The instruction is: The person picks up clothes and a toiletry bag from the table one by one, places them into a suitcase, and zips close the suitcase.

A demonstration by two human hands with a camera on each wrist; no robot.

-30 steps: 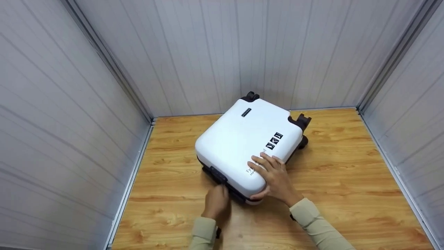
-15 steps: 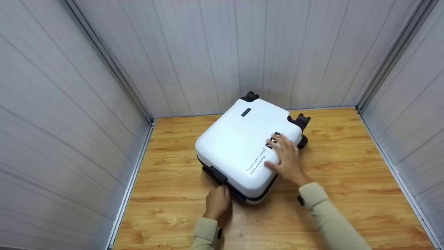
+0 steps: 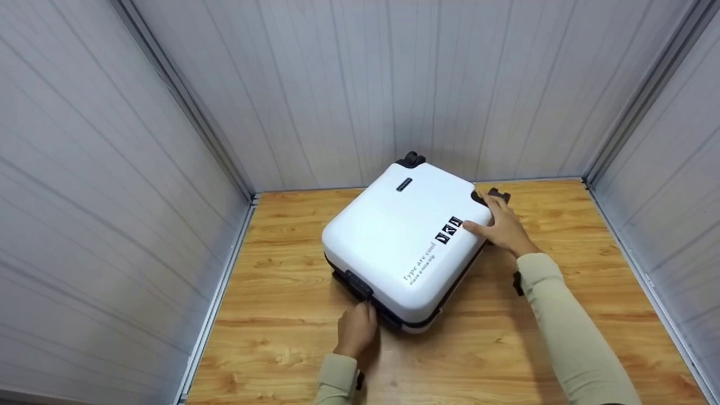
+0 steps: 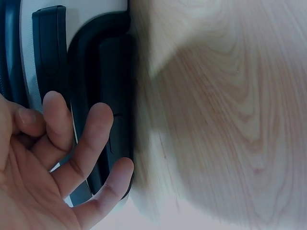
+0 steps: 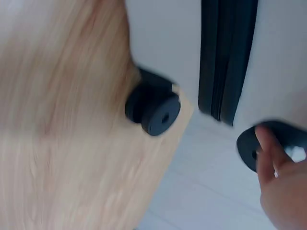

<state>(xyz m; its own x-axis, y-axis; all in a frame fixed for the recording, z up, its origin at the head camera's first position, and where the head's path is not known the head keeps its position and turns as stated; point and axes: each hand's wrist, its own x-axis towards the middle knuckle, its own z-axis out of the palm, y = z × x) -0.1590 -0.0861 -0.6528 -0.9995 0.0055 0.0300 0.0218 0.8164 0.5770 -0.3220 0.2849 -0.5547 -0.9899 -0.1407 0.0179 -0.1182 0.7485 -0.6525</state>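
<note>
A white hard-shell suitcase [image 3: 388, 236] lies flat on the floor, its black wheels pointing away from me. At the near side, by the black combination lock [image 3: 358, 283], my left hand [image 3: 356, 331] pinches at the zipper [image 4: 13, 57]. The pinched spot is hidden; the other fingers spread loosely beside the black side handle [image 4: 84, 57] in the left wrist view. My right hand [image 3: 506, 228] rests over the far right corner, fingers extended and thumb on the lid. In the right wrist view its fingertips touch a black wheel [image 5: 247, 146].
Wood-look flooring [image 3: 270, 304] surrounds the suitcase. A pale panelled wall [image 3: 360, 95] stands close behind the far wheels. Similar panels rise at the left [image 3: 124, 214] and right [image 3: 669, 214], with metal strips along their bases.
My right hand has slid from the near right corner along the suitcase's right side to the far wheel corner. The left hand stays by the lock. The suitcase lies in place.
</note>
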